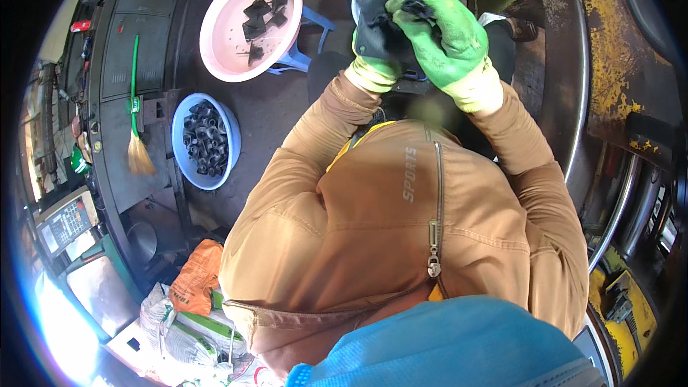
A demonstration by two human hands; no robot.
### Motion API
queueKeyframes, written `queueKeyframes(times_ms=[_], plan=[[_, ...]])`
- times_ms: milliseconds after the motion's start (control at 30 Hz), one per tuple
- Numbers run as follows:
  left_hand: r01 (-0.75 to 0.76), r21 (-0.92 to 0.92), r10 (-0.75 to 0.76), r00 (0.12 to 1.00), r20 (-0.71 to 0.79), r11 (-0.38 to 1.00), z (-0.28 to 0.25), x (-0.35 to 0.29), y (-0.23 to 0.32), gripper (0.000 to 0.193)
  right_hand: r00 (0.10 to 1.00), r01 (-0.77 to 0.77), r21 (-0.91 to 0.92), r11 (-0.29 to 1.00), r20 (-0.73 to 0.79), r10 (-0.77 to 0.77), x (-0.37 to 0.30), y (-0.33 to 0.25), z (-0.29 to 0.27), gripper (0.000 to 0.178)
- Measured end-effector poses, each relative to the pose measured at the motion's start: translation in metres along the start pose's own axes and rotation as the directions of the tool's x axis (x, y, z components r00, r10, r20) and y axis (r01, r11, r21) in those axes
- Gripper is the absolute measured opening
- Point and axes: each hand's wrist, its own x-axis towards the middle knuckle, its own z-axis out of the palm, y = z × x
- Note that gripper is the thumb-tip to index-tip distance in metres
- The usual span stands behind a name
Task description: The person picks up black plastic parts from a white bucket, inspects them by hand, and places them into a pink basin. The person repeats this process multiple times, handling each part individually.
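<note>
Both my hands wear green gloves with pale yellow-green cuffs and meet in front of me at the top of the view. My left hand (374,73) grips a black flat piece (374,29) with rounded corners from below; most of its fingers are hidden behind it. Closed on a small crumpled black piece (417,7), my right hand (451,46) works at the flat piece's right side. Whether the two black pieces are joined cannot be seen. Behind them is the rim of a pale blue basin (356,6), its contents mostly covered.
A pink basin (222,36) with several black parts rests on a blue stool (309,36) to the left. Below it, a blue basin (233,150) holds many black moulded parts. A green-handled broom (136,100) hangs at the left; yellow machinery (609,36) stands at the right.
</note>
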Motion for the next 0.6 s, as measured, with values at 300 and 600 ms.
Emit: queueKeyframes(times_ms=[300,600], plan=[[-0.418,0.879,0.386,0.868,0.313,0.229,0.006,0.021,0.005,0.026,0.950,0.058,0.386,0.921,-0.306,0.068,0.009,-0.009,-0.023,0.020],[0.085,0.422,-0.057,0.995,-0.077,0.903,-0.020,0.010,0.008,0.053,0.872,0.055,-0.204,0.977,-0.468,-0.147,-0.014,0.036,-0.043,0.022]])
